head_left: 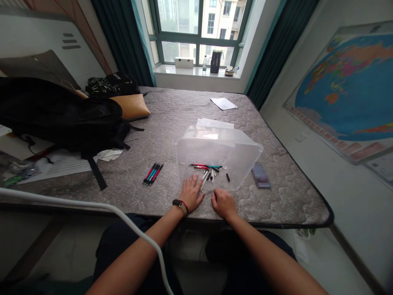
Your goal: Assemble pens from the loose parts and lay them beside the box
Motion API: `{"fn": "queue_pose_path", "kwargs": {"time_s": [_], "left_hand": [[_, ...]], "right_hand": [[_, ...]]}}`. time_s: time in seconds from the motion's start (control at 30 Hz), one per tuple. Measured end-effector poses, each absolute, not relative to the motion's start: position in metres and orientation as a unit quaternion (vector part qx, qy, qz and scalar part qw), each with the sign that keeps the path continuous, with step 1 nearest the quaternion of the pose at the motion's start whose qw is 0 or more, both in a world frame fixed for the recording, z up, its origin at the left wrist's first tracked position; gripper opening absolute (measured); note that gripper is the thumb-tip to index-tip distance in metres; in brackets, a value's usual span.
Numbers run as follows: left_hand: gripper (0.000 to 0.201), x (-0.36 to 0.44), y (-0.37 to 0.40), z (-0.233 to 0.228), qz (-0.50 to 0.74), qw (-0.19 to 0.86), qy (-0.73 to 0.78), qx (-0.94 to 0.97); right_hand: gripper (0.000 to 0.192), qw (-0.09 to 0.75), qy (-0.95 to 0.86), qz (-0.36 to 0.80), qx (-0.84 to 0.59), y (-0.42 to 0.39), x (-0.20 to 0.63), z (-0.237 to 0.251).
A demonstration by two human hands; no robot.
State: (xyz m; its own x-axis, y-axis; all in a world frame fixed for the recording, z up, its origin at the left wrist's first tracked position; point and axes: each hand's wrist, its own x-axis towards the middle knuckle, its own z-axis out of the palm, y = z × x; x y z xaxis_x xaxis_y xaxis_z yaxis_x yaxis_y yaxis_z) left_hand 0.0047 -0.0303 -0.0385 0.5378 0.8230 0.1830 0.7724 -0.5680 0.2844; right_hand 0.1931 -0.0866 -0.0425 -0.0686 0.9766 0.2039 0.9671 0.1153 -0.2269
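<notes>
I see left hand [192, 192] flat, fingers spread, at the near edge of the clear plastic box [217, 155] on the bed mattress [172, 119] | right hand [223, 201] curled, holding nothing I can make out | loose pens [207, 169] in box | pen bundle [152, 173] lies left.

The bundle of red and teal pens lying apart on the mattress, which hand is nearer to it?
Left. The left hand lies flat just right of the pen bundle; the right hand is farther right, curled by the clear bin.
</notes>
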Motion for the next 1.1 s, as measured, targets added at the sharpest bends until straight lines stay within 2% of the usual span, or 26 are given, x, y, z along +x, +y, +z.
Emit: {"fn": "queue_pose_path", "kwargs": {"time_s": [0.13, 0.37, 0.5, 0.63, 1.1], "left_hand": [[0.073, 0.006, -0.023, -0.045, 0.126, 0.074, 0.485, 0.862], [0.067, 0.002, -0.033, -0.050, 0.121, 0.058, 0.515, 0.847], [0.067, -0.003, -0.038, -0.052, 0.118, 0.062, 0.526, 0.840], [0.069, -0.010, -0.042, -0.054, 0.114, 0.072, 0.532, 0.836], [0.059, -0.050, -0.069, -0.035, 0.129, 0.109, 0.563, 0.809]], "right_hand": [[0.013, 0.157, -0.733, 0.012, -0.662, -0.086, 0.193, -0.044], [0.015, 0.199, -0.723, 0.025, -0.661, -0.087, 0.195, -0.047], [0.026, 0.251, -0.706, -0.015, -0.662, -0.089, 0.196, -0.048], [0.037, 0.270, -0.713, -0.053, -0.646, -0.090, 0.195, -0.050], [0.051, 0.304, -0.790, -0.055, -0.530, -0.104, 0.193, -0.057]]}}
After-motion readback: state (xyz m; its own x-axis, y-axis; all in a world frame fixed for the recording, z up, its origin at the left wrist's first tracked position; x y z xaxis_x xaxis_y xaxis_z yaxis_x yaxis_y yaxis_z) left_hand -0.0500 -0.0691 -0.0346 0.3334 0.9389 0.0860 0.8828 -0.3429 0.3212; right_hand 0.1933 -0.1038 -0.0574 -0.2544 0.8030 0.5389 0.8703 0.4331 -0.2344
